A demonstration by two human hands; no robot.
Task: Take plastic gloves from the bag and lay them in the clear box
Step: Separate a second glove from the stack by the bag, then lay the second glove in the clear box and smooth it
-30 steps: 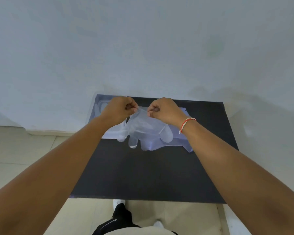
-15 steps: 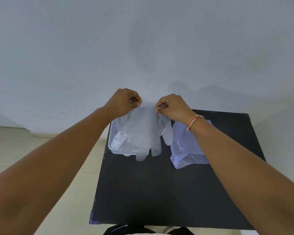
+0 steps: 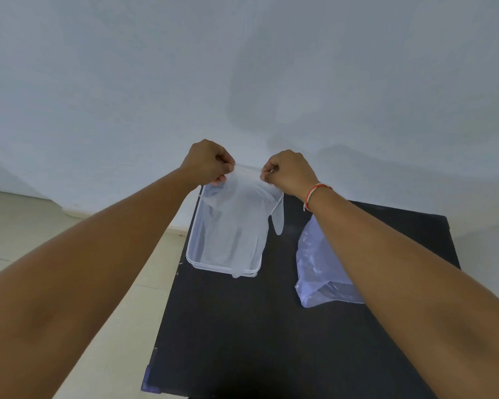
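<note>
A thin clear plastic glove (image 3: pixel 242 220) hangs spread out by its cuff, fingers pointing toward me. My left hand (image 3: pixel 206 164) pinches the cuff's left corner and my right hand (image 3: pixel 288 171) pinches its right corner. The glove hangs over the clear box (image 3: pixel 195 254), which stands at the black table's far left; its thumb dangles past the box's right wall and one fingertip reaches over the near rim. The clear plastic bag (image 3: pixel 317 269) lies on the table to the right of the box, partly hidden by my right forearm.
The black table (image 3: pixel 257 335) stands against a white wall (image 3: pixel 242 67). Its left edge runs just beside the box, with beige floor (image 3: pixel 84 355) beyond. A red and white cord is tied around my right wrist (image 3: pixel 314 194).
Both hands carried the stretched glove leftward from above the bag to above the box. The camera view shifted, so the table now sits to the right.
</note>
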